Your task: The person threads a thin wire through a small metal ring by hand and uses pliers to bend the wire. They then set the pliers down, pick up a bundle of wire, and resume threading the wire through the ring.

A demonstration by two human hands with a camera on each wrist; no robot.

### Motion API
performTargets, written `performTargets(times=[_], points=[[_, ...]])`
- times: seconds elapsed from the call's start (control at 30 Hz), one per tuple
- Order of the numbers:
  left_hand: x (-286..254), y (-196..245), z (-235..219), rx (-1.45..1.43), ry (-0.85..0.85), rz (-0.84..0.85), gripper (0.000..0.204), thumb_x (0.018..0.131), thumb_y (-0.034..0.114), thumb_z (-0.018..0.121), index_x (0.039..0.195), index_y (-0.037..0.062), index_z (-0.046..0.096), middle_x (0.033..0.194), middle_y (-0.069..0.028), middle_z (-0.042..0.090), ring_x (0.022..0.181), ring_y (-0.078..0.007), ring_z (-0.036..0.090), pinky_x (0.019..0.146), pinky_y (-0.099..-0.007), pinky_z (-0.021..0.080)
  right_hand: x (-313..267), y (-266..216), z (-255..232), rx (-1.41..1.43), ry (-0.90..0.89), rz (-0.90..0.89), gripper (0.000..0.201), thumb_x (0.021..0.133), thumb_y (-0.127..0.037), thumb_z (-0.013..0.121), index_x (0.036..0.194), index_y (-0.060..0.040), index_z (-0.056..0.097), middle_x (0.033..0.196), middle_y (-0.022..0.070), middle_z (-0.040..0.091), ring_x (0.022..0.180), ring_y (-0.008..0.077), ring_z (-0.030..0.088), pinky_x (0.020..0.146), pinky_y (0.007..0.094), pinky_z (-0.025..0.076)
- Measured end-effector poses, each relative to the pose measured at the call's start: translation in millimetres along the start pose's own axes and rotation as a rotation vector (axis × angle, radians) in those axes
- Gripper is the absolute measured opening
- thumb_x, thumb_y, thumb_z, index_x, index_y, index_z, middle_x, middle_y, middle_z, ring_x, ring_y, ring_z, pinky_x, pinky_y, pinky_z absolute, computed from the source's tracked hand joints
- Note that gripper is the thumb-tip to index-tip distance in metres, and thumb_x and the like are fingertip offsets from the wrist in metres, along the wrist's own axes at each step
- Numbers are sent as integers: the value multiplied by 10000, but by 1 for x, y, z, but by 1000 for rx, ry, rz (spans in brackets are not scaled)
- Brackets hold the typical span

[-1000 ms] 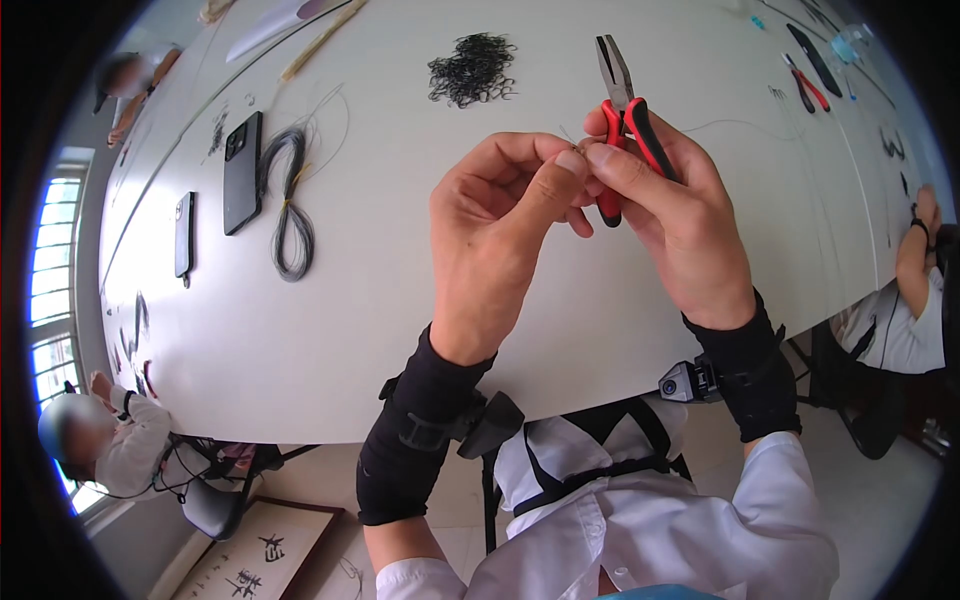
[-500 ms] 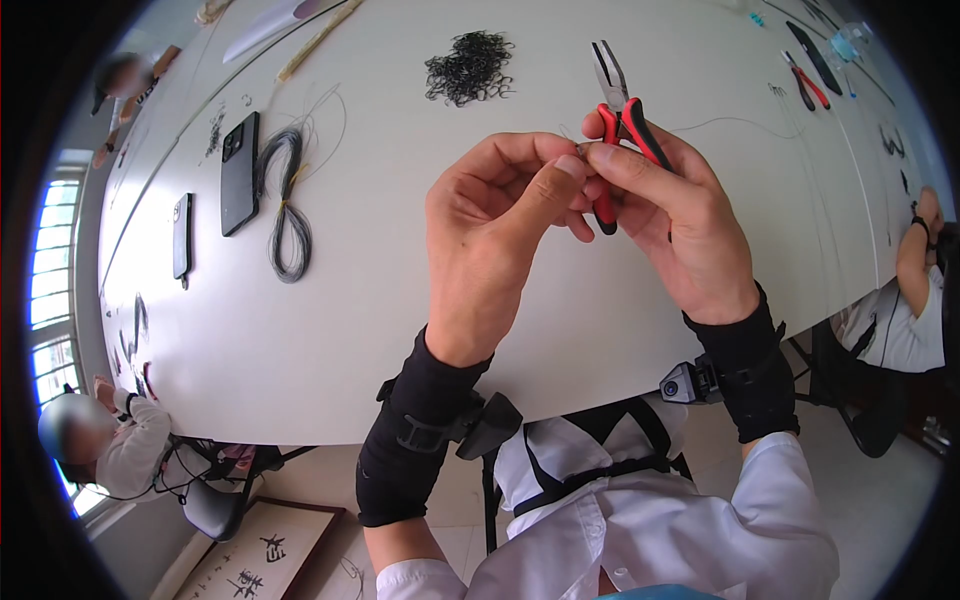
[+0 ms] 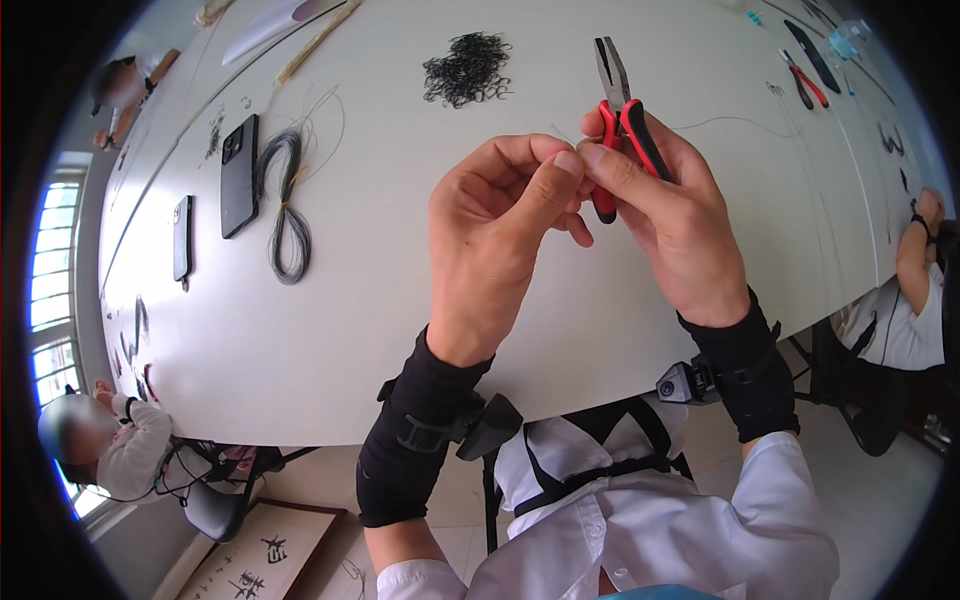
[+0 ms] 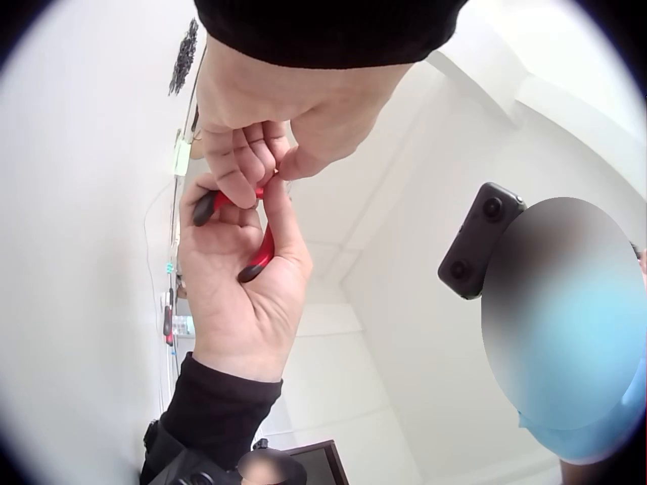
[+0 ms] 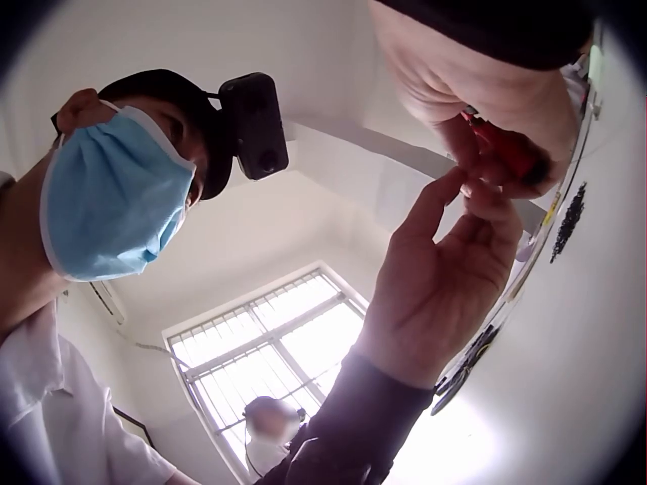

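Above the white table [image 3: 380, 360], both hands meet fingertip to fingertip in the head view. The left hand [image 3: 495, 235] pinches a tiny piece between thumb and forefinger, mostly hidden by the fingertips; a thin wire end [image 3: 562, 131] pokes up there. My right hand [image 3: 685, 225] holds red-and-black pliers [image 3: 613, 78] against its palm, their metal nose pointing away from me. Its thumb and forefinger also pinch at the same spot as the left. A thin line [image 3: 740, 118] trails off to the right behind this hand. The left wrist view shows the plier handles [image 4: 263, 253] across the palm.
A pile of small black bent pieces [image 3: 467, 70] lies ahead. To the left are a grey wire coil [image 3: 290, 240] and two phones, the larger one [image 3: 239, 175] beside the coil. Another pair of pliers [image 3: 805, 82] lies far right. Other people sit around the table.
Both hands stay fingertip to fingertip with only slight shifts. The pliers tilt a little in the right palm, and their handles change angle slightly.
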State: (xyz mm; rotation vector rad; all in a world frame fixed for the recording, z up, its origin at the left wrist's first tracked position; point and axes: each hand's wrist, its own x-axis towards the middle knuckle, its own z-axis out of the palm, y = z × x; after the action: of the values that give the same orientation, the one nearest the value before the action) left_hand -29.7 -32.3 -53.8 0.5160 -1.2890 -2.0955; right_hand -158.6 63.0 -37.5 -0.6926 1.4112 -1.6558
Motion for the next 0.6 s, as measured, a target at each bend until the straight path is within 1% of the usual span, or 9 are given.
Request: performTargets(times=[0.07, 0.17, 0.27, 0.37, 0.47, 0.5, 0.6], points=[[0, 1, 0, -4, 5, -11, 138, 1009, 93, 613, 1063, -25, 659, 875, -86, 677, 851, -180, 692, 649, -327, 571, 0, -2, 1, 40, -5, 5, 249, 954, -215, 686, 1121, -36, 640, 898, 22, 671, 819, 110, 636, 789, 259, 469], [0, 3, -1, -89, -11, -10, 165, 1005, 85, 610, 1099, -43, 654, 911, -97, 680, 863, -178, 681, 661, -337, 585, -2, -5, 4, 94, -9, 8, 252, 957, -209, 681, 1126, -28, 632, 891, 32, 666, 814, 117, 635, 782, 258, 469], [0, 2, -2, -60, -25, -5, 202, 1004, 95, 609, 1125, -64, 645, 967, -107, 681, 867, -172, 671, 666, -347, 595, -1, -5, 3, 120, -15, 30, 259, 954, -206, 680, 1128, -21, 628, 886, 42, 656, 814, 123, 631, 778, 258, 472], [0, 5, -2, 56, 41, 42, 195, 981, 63, 639, 1134, -58, 645, 1048, -101, 676, 909, -160, 661, 689, -328, 588, -1, -8, 2, 169, -25, 82, 267, 943, -209, 682, 1123, -18, 633, 879, 44, 640, 811, 127, 620, 775, 261, 475], [5, 6, -12, 630, 18, 462, 244, 933, 8, 688, 1171, -25, 647, 1127, -98, 661, 964, -154, 647, 744, -317, 574, 2, -8, -3, 202, -85, 134, 273, 932, -210, 678, 1117, -14, 640, 868, 39, 624, 804, 133, 608, 770, 261, 476], [8, 8, -16, 726, -20, 564, 280, 865, -53, 732, 1131, 24, 690, 1159, -95, 653, 1004, -162, 637, 795, -315, 556, 3, -8, -5, 211, -103, 152, 273, 930, -209, 674, 1115, -10, 642, 862, 38, 620, 802, 135, 605, 768, 260, 475], [10, 15, -22, 957, -97, 712, 252, 820, -51, 763, 1049, 46, 729, 1144, -98, 658, 997, -183, 650, 816, -323, 550, 3, -7, -8, 215, -137, 188, 262, 929, -196, 652, 1102, 1, 645, 855, 38, 616, 789, 135, 600, 752, 258, 469]])
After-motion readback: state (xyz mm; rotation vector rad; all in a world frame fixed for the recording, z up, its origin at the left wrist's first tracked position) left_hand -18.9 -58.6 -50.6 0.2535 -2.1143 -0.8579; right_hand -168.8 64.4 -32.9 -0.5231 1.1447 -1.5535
